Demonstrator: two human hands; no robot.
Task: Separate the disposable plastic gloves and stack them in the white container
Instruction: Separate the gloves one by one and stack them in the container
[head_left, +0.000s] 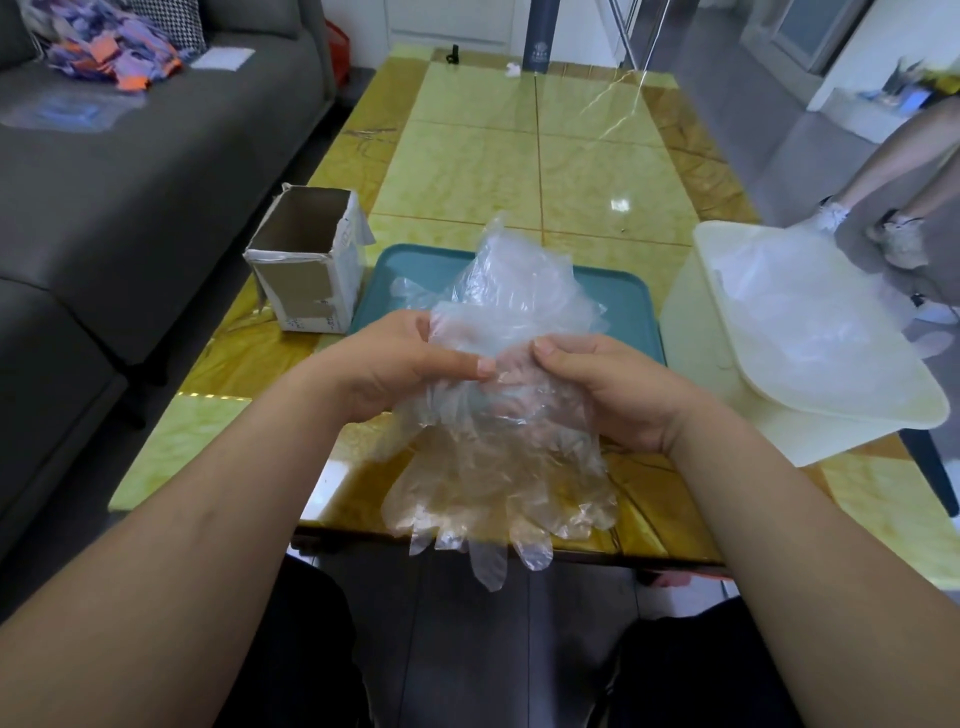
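A glossy yellow marble-patterned table (519, 156) with amber borders runs from near to far and catches bright glints of light. Along the left stands a dark grey fabric sofa (130, 197). At its far end lie a heap of purple and orange cloth scraps (109, 47) and a black-and-white houndstooth cushion (171, 18). Shiny grey floor tiles (779, 135) spread to the right.

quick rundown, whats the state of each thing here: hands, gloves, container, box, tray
gloves: clumped together, held up, fingers hanging down
left hand: pinching the gloves, thumb on top
right hand: gripping the same clump
white container: open, clear plastic already inside
cardboard box: upright, top open
teal tray: lying flat, partly hidden behind the gloves
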